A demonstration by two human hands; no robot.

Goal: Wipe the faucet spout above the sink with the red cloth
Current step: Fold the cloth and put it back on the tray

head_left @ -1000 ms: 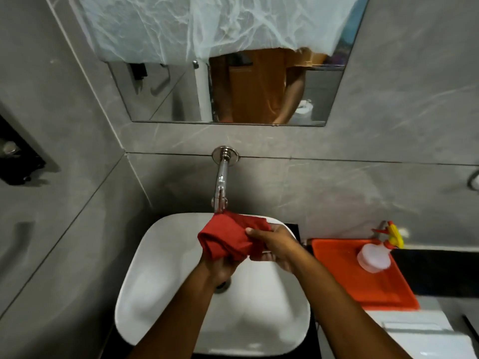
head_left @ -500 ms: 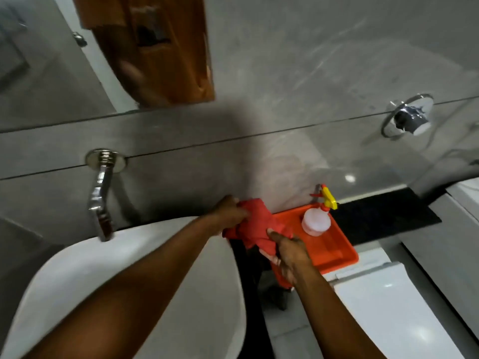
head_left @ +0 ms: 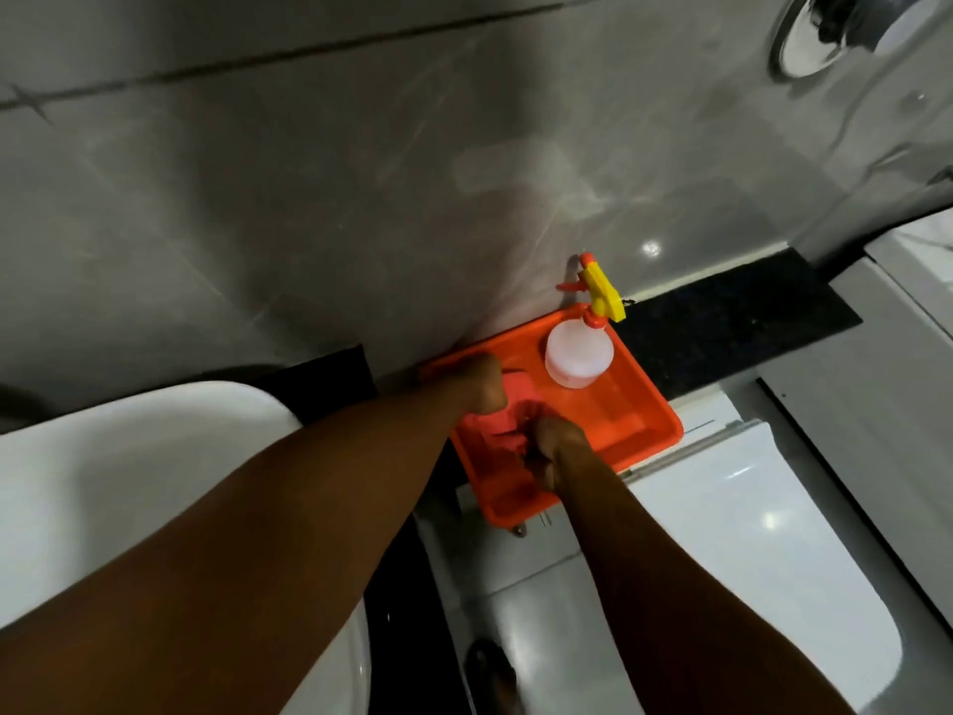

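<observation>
The red cloth (head_left: 503,423) lies bunched in the left part of the orange tray (head_left: 637,423), right of the white sink (head_left: 129,456). My left hand (head_left: 482,387) rests on the cloth's far side with fingers curled onto it. My right hand (head_left: 554,448) grips the cloth's near edge. Both hands are over the tray and hide much of the cloth. The faucet spout is out of view to the left.
A white spray bottle (head_left: 578,356) with a yellow and red trigger stands at the tray's back right. A white toilet tank lid (head_left: 722,508) sits below the tray. A chrome wall fitting (head_left: 815,38) is at the top right. Grey tiled wall lies behind.
Both hands carried the red cloth from the faucet spout rightward and down into the orange tray. The view swung right, so the faucet left the frame.
</observation>
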